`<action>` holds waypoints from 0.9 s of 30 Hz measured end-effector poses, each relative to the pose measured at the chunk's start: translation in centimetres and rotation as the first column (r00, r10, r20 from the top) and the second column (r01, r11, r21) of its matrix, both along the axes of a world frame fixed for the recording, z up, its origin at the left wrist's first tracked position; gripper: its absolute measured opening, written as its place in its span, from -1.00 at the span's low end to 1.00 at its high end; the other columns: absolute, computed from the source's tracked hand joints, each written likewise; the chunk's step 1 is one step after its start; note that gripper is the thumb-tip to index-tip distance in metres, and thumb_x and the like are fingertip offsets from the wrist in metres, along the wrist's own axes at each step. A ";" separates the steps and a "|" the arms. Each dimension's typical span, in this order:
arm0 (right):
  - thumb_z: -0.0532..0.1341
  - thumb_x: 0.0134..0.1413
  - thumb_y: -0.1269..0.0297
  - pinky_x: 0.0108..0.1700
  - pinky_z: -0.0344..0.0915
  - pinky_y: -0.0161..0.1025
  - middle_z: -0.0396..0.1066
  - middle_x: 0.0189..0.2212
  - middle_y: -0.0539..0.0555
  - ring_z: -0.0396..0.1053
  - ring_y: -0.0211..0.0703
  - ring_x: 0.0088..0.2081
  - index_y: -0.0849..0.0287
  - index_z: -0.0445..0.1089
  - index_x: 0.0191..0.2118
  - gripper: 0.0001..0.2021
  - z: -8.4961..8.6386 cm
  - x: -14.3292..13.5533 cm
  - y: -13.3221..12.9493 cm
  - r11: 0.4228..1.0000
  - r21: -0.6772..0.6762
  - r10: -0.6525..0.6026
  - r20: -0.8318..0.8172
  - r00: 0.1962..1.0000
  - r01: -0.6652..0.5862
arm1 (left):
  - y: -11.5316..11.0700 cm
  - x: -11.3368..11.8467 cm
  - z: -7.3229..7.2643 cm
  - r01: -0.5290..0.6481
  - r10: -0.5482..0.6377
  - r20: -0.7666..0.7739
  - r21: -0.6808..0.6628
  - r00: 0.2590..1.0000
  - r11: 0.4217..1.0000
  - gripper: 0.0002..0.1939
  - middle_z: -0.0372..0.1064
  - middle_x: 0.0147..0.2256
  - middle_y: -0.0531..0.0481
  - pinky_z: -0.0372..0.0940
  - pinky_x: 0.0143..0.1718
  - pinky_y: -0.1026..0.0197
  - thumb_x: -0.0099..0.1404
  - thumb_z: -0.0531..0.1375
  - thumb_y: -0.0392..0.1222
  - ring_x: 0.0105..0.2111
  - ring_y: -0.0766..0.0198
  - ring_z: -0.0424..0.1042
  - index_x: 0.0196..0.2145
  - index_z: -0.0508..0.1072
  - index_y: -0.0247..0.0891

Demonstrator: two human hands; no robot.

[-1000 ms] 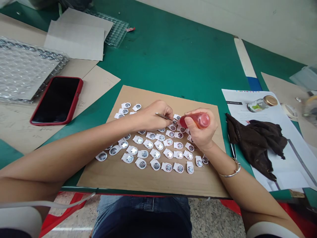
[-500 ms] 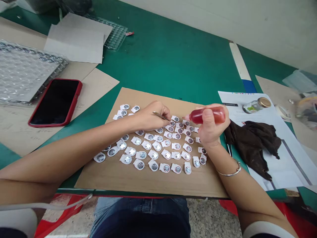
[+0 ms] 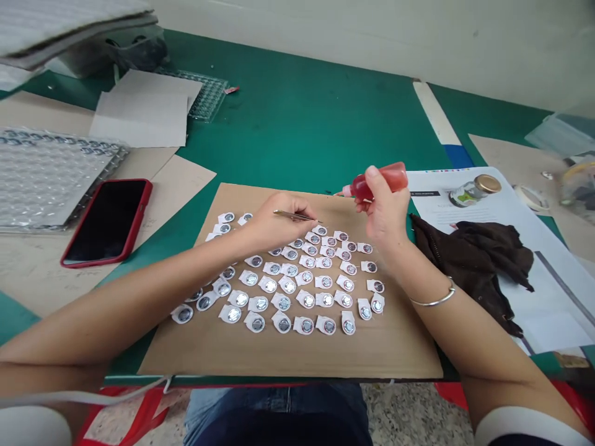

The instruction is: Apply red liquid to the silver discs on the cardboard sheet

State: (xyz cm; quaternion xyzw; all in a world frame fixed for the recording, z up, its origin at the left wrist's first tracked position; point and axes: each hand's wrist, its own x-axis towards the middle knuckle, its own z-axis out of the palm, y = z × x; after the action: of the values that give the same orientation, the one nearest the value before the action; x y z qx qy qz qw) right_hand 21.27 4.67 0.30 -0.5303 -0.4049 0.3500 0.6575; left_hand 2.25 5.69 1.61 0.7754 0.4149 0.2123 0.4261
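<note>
Right hand (image 3: pixel 388 214) grips a red squeeze bottle (image 3: pixel 395 176), its nozzle near the far edge of a cardboard sheet (image 3: pixel 297 357). The left hand (image 3: pixel 284 228) holds a slim metal tool (image 3: pixel 292 215) over white-tabbed discs (image 3: pixel 307 299) spread on the sheet, atop a green surface (image 3: pixel 288 136).

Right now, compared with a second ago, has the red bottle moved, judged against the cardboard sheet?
Yes. Against the cardboard sheet, the red bottle has shifted up the picture and rightward, from the discs to the sheet's far edge.

head view | from above the green table (image 3: pixel 288 142), near | faces forward and down
</note>
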 end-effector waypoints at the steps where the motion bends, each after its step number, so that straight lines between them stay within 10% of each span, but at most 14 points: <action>1: 0.17 -0.07 -0.06 -0.69 0.07 -0.36 0.36 -0.62 -0.03 0.39 -0.22 -0.56 0.11 0.19 -0.41 -0.67 -0.3 -0.1 0.2 1.000 -0.012 -0.005 0.011 1.000 0.005 | -0.2 0.1 -0.3 -0.004 0.004 0.015 0.018 1.000 1.000 -0.87 0.48 -0.43 0.00 0.24 -0.51 0.33 0.13 0.18 -0.18 -0.47 0.37 0.41 -0.41 0.50 -0.26; 9: 0.08 0.02 -0.07 -0.75 0.07 -0.37 0.19 -0.63 -0.07 0.30 -0.29 -0.64 0.10 0.17 -0.46 -0.68 -2.8 0.3 0.3 0.995 0.025 -0.098 0.118 0.988 0.095 | -0.6 -0.1 -1.7 0.097 -0.094 -0.041 0.102 0.995 0.990 -0.84 0.48 -0.39 0.01 0.28 -0.41 0.34 0.19 0.15 -0.19 -0.42 0.39 0.42 -0.33 0.50 -0.27; 27: 0.11 0.06 0.02 -0.72 0.08 -0.30 0.26 -0.65 -0.06 0.34 -0.24 -0.64 0.11 0.21 -0.47 -0.73 -0.9 -1.1 -1.1 0.997 0.070 -0.047 0.144 0.988 0.037 | -0.5 0.2 -2.2 0.060 -0.062 0.008 0.109 0.998 0.992 -0.88 0.48 -0.42 0.03 0.27 -0.46 0.38 0.19 0.15 -0.24 -0.45 0.41 0.42 -0.38 0.49 -0.28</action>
State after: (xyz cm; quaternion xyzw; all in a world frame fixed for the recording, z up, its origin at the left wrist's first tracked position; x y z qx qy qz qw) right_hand 20.15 3.53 -0.63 -0.5404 -0.4521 0.2827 0.6509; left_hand 2.47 5.18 -0.64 0.8085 0.3765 0.2256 0.3920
